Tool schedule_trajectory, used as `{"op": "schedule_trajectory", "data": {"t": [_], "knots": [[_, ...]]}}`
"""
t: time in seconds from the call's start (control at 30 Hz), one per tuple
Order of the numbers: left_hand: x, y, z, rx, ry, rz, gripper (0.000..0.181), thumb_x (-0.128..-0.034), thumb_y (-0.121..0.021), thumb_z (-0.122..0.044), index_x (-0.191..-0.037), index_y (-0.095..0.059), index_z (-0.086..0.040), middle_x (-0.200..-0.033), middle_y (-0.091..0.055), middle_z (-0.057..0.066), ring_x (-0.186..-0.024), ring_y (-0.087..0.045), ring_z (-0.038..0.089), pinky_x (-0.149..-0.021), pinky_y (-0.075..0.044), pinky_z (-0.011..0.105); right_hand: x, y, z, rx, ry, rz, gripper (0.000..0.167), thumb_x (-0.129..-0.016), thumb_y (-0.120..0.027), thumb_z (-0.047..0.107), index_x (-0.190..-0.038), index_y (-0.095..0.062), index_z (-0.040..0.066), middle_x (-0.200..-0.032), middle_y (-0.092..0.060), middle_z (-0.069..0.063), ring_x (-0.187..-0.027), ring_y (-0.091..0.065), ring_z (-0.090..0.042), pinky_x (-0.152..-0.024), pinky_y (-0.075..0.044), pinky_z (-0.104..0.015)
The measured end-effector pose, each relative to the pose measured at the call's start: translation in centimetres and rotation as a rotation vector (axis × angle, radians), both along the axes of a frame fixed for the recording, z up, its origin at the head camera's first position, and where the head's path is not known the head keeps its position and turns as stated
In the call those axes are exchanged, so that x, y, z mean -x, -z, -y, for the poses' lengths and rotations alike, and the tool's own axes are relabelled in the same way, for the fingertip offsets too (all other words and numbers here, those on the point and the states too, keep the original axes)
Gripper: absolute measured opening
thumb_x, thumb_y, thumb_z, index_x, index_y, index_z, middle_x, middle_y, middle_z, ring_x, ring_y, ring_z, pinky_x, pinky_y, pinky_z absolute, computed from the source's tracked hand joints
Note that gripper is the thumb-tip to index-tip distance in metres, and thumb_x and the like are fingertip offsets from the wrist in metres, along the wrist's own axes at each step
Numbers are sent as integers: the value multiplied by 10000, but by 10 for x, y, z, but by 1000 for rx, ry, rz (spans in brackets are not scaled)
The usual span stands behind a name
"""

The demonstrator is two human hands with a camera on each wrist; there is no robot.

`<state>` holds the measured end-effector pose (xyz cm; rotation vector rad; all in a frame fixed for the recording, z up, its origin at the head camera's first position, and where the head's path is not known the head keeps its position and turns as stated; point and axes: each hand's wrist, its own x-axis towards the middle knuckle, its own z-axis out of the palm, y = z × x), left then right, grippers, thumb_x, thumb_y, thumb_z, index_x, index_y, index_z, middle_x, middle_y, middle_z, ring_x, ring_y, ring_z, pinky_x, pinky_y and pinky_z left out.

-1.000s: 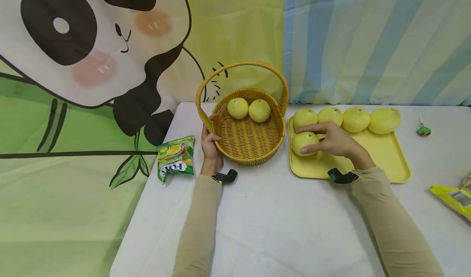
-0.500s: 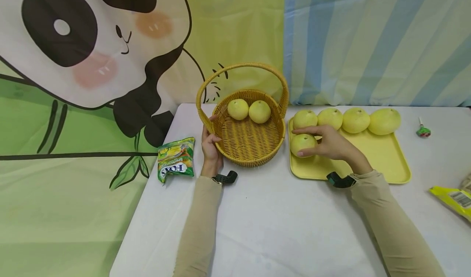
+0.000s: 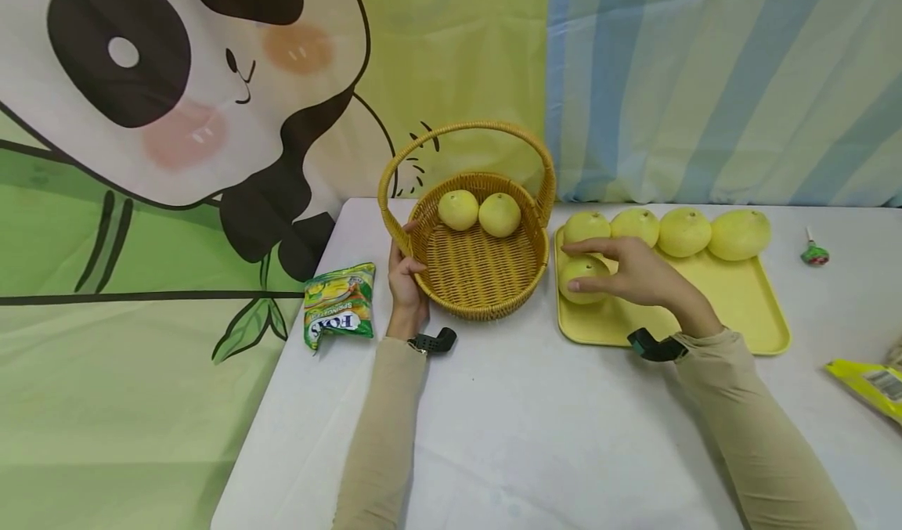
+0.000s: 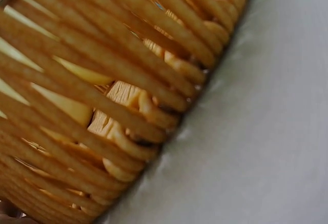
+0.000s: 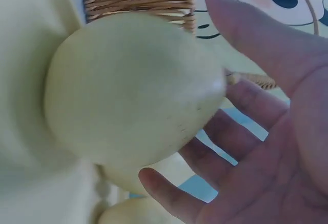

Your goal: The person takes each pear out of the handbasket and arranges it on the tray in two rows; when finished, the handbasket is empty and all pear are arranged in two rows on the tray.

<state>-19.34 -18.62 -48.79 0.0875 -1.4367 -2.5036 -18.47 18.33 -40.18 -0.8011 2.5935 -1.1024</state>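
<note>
Right grip (image 3: 637, 272) stands apart, thumb and fingers spread round the front pomelo (image 3: 583, 268). From the right wrist, space shows between palm and fruit; whether any fingertip touches it, I cannot tell. That pomelo sits along the left side of the yellow tray (image 3: 747, 295), just in front of the leftmost in a row of four pomelos (image 3: 683, 232). It lies leftward of the right palm, its long axis roughly upright with the narrow end up, so thumb and fingers, I judge, would meet it across its sides. On the far side of the wicker basket (image 3: 486, 303) from it, the left grip (image 3: 404, 279) is clamped on the basket's left wall, so the right is much the nearer. The basket stands just beside the tray's left edge, with two pomelos (image 3: 499, 215) near its back wall.
</note>
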Motion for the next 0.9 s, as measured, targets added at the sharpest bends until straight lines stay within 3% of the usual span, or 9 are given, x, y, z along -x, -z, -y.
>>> {"op": "schedule_trajectory", "data": {"t": [0.27, 0.47, 0.6, 0.7, 0.83, 0.9], "knots": [[-1, 0, 0, 7, 8, -2, 756, -809, -348, 55, -1523, -491, -145, -1618, -425, 6, -1486, -368, 398, -1178, -309, 520, 1, -19, 23, 134, 16, -78, 401, -941, -813, 215, -1326, -746, 129, -1328, -739, -92, -1323, -641, -360, -1120, -467, -602], [-1, -1, 1, 11, 8, 3, 756, -805, -358, 51, -1515, -506, -161, -1620, -427, -3, -1475, -375, 390, -1165, -315, 512, 9, -33, 54, 237, -30, 15, 370, -979, -767, 199, -1339, -734, 121, -1339, -730, -81, -1292, -651, -305, -1101, -504, -523], [-1, 0, 2, 8, 11, -4, 751, -810, -354, 65, -1516, -501, -142, -1623, -421, 24, -1498, -336, 433, -1180, -296, 533, 17, -40, 82, 258, -48, 81, 485, -993, -751, 242, -1453, -648, 127, -1462, -653, -95, -1365, -600, -287, -1127, -476, -536], [-2, 0, 1, 10, 9, -3, 751, -813, -344, 76, -1517, -501, -133, -1620, -425, 28, -1515, -320, 443, -1190, -286, 535, 26, -46, 102, 228, -40, 123, 680, -1002, -732, 315, -1605, -461, 156, -1634, -486, -101, -1495, -474, -307, -1183, -409, -559], [-1, 0, 0, 19, -1, 5, 756, -807, -346, 72, -1515, -509, -138, -1616, -438, 14, -1524, -323, 437, -1193, -286, 532, 40, -51, 125, 157, 16, 195, 911, -997, -709, 422, -1705, -188, 184, -1754, -252, -120, -1608, -267, -343, -1260, -284, -575], [-1, 0, -1, 16, 0, 5, 764, -806, -342, 71, -1527, -496, -128, -1622, -432, 24, -1516, -322, 449, -1182, -288, 536, 47, -51, 133, 121, 47, 219, 956, -994, -705, 433, -1713, -132, 174, -1764, -205, -150, -1621, -219, -363, -1280, -235, -576]]}}
